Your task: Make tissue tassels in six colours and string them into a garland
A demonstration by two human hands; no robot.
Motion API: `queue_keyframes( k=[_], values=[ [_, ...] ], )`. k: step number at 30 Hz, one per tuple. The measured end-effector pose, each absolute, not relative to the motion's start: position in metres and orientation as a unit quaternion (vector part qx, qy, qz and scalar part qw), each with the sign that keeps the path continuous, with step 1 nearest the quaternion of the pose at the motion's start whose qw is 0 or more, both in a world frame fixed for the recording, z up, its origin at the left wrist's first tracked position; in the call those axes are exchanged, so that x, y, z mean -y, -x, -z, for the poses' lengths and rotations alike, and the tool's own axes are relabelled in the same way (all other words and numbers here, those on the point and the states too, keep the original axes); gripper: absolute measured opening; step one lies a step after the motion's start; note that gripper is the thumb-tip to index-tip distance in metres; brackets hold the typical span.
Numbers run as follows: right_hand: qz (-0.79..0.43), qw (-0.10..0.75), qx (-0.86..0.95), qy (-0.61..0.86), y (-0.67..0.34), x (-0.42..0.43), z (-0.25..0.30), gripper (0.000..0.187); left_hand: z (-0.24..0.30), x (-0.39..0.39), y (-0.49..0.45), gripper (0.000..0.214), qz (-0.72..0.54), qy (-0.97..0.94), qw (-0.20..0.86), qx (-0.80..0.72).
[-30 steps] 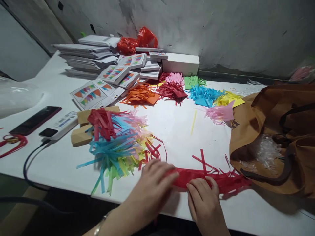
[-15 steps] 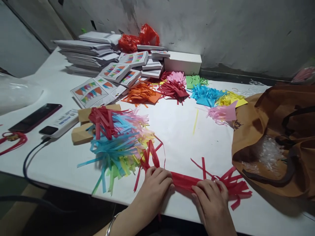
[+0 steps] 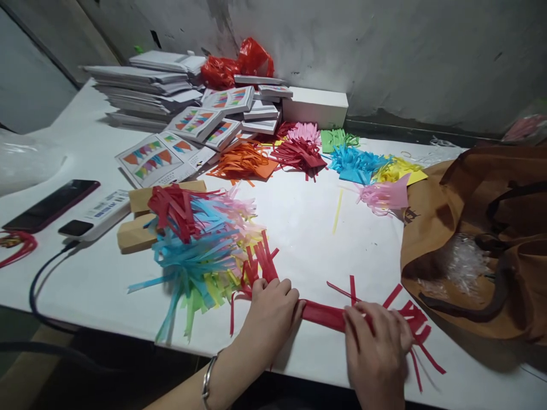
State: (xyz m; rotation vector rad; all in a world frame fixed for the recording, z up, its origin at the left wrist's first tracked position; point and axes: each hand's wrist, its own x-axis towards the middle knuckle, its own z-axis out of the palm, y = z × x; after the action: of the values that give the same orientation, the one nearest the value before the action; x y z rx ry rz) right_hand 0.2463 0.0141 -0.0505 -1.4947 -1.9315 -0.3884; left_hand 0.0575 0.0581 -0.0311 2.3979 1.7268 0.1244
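Observation:
A red tissue-paper tassel (image 3: 323, 315) stretches across the front of the white table, its uncut middle flat and its fringed strips fanning out at both ends. My left hand (image 3: 273, 307) is closed over its left part, fingers curled onto the paper. Over the right part, my right hand (image 3: 376, 336) is closed too, with the fringe spreading beyond it. The paper directly beneath both hands is hidden. Just left of my left hand lies a pile of fringed tassels, with a red one (image 3: 177, 213) on top of a blue one (image 3: 196, 250).
Orange fringe (image 3: 243, 162), dark red fringe (image 3: 301, 155) and blue fringe (image 3: 356, 165) lie farther back. Printed boxes (image 3: 199, 122) are stacked behind. At right stands a brown bag (image 3: 431, 228); at left are a phone (image 3: 53, 204) and a cabled white device (image 3: 96, 215).
The red paper's middle now looks flatter and narrower between my hands. My right hand has shifted slightly right, and the strips at both ends have moved. The view has shifted slightly.

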Motion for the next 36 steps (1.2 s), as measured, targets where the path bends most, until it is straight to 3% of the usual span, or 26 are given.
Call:
queue_keyframes(
  k=[6, 12, 18, 21, 29, 33, 36],
  values=[
    [0.011, 0.341, 0.816, 0.466, -0.235, -0.015, 0.057, 0.021, 0.032, -0.055, -0.052, 0.006, -0.120, -0.813, 0.078, -0.565],
    [-0.059, 0.360, 0.799, 0.478, -0.230, -0.018, 0.048, 0.016, 0.037, -0.047, -0.044, 0.009, -0.221, -0.880, 0.067, -0.415],
    [-0.041, 0.325, 0.813, 0.481, -0.228, -0.013, 0.056, 0.026, 0.047, -0.044, -0.040, 0.018, -0.272, -0.845, 0.134, -0.441],
    [-0.037, 0.323, 0.802, 0.501, -0.243, -0.009, 0.061, 0.022, 0.049, -0.042, -0.035, 0.016, -0.272, -0.834, 0.158, -0.454],
    [0.047, 0.247, 0.760, 0.600, -0.258, -0.009, 0.063, 0.021, 0.041, -0.042, -0.047, 0.019, -0.131, -0.828, 0.080, -0.540],
    [0.103, 0.276, 0.743, 0.600, -0.250, -0.010, 0.058, 0.014, 0.038, -0.047, -0.049, 0.011, -0.115, -0.831, 0.085, -0.537],
    [0.048, 0.320, 0.789, 0.522, -0.240, -0.010, 0.055, 0.016, 0.042, -0.048, -0.046, 0.010, -0.160, -0.840, 0.096, -0.509]
  ],
)
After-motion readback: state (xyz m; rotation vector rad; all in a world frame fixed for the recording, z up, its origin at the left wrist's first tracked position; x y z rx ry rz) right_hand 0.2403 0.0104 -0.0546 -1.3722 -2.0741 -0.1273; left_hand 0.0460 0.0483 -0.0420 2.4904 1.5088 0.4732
